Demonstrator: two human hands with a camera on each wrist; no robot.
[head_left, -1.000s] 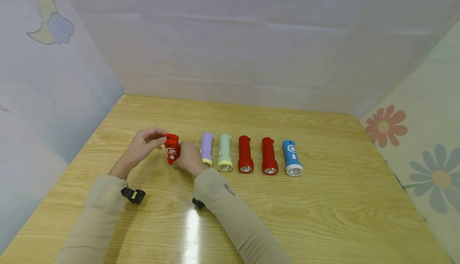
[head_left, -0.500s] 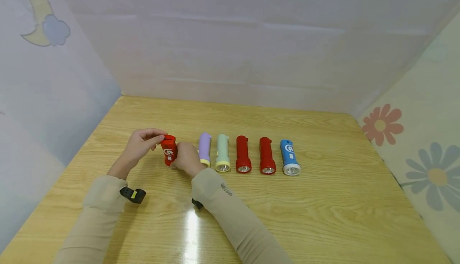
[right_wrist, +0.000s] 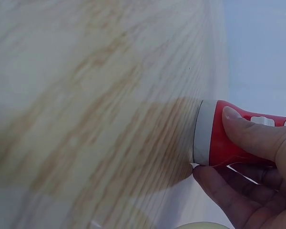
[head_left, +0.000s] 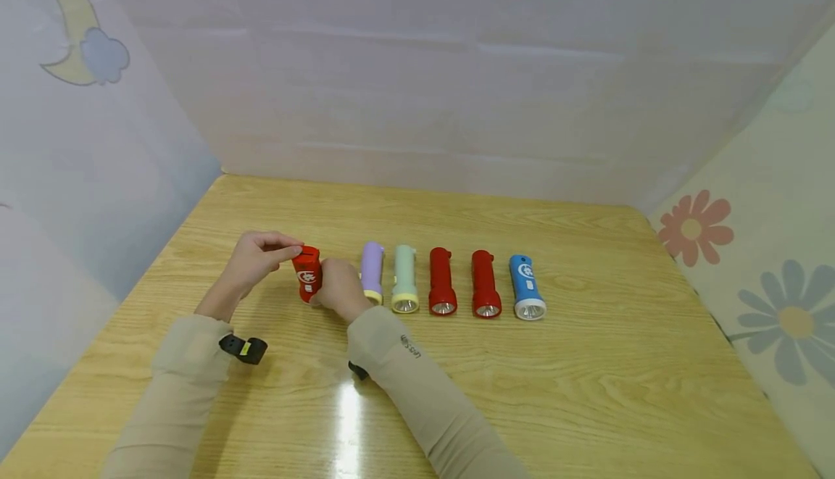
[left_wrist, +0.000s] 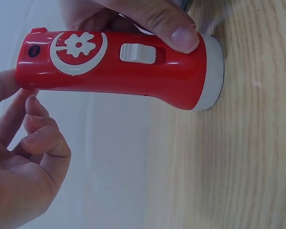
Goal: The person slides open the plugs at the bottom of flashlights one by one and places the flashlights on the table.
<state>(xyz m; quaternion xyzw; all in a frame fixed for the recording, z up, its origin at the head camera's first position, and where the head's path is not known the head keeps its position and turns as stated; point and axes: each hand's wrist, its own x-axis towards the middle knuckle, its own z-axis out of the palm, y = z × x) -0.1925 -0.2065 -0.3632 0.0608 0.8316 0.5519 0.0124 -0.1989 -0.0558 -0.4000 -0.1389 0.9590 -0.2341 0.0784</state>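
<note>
A red flashlight (head_left: 308, 270) with a white flower emblem stands upright at the left of the table, white-rimmed lens end down on the wood. My left hand (head_left: 254, 258) pinches its upper end with thumb and finger; in the left wrist view the other fingers of that left hand (left_wrist: 31, 162) curl beside it. Lower down, my right hand (head_left: 343, 287) grips the body just above the rim. The right wrist view shows this right hand (right_wrist: 260, 143) with its thumb on the front, below the white slide switch (right_wrist: 262, 120).
To the right, several flashlights lie in a row: purple (head_left: 372, 265), partly hidden by my right hand, pale green (head_left: 404, 272), two red ones (head_left: 441, 276) (head_left: 483, 276), and blue (head_left: 525, 280). Fabric walls (head_left: 417, 102) enclose the wooden table (head_left: 587, 392) at back and sides.
The head view has shifted slightly, so everything on the table appears a little further left. Both hands keep their places on the upright red flashlight.
</note>
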